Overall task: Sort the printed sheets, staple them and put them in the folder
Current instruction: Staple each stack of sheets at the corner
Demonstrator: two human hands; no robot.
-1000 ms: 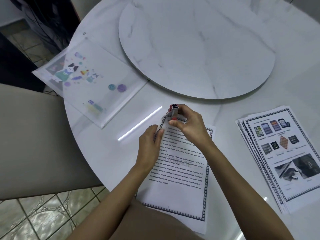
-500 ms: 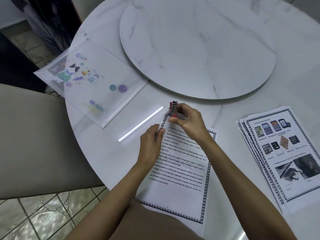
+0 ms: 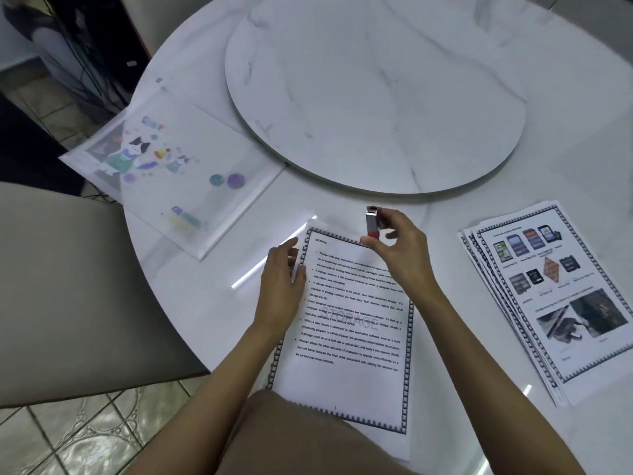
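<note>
Stapler (image 3: 372,221) (half hidden) in right hand (image 3: 401,257).

The lower half of the small stapler (image 3: 372,221) is hidden inside the grip of the right hand (image 3: 400,252). The fingertips of the left hand (image 3: 282,279) are curled out of sight at the left edge of the text sheets (image 3: 356,365), so a pinch cannot be confirmed. The sheets' near edge is covered by a beige-clad lap (image 3: 291,437), and their body text is blurred. The picture sheets (image 3: 561,303) at the right edge of the desk (image 3: 205,303) are clipped by the frame. The contents of the folder (image 3: 191,159) are only dimly seen.
</note>
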